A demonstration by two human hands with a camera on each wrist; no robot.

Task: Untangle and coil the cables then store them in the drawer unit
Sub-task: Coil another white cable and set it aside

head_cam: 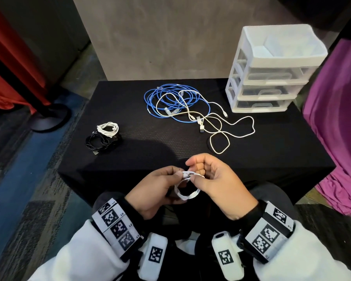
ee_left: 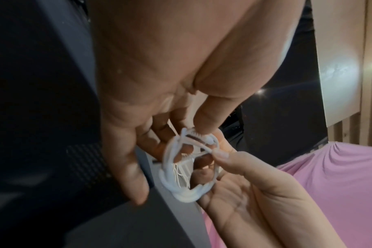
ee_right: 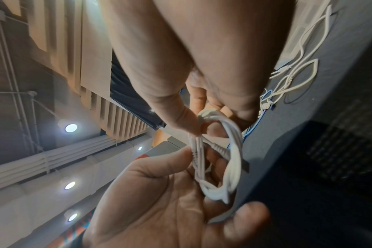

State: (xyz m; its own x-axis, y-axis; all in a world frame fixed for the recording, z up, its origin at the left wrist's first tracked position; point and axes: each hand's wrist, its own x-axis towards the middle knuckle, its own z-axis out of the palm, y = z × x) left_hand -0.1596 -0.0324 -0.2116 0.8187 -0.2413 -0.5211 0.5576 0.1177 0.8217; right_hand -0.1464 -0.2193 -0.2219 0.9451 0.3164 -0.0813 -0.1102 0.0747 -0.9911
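Observation:
Both hands hold a small white cable coil (head_cam: 187,189) in front of the table's near edge. My left hand (head_cam: 162,185) pinches the coil (ee_left: 181,167) at its top with thumb and fingers. My right hand (head_cam: 209,179) pinches the same coil (ee_right: 219,161) from the other side with thumb and forefinger. A tangle of blue cable (head_cam: 170,100) and loose white cables (head_cam: 221,126) lies mid-table. A coiled white cable (head_cam: 108,128) and a coiled black cable (head_cam: 98,141) lie at the left. The white drawer unit (head_cam: 272,69) stands at the back right, its drawers closed.
The table (head_cam: 150,138) wears a black cloth. Purple fabric (head_cam: 336,118) hangs at the right. A red curtain (head_cam: 12,57) and a black stand base (head_cam: 49,118) are on the floor to the left.

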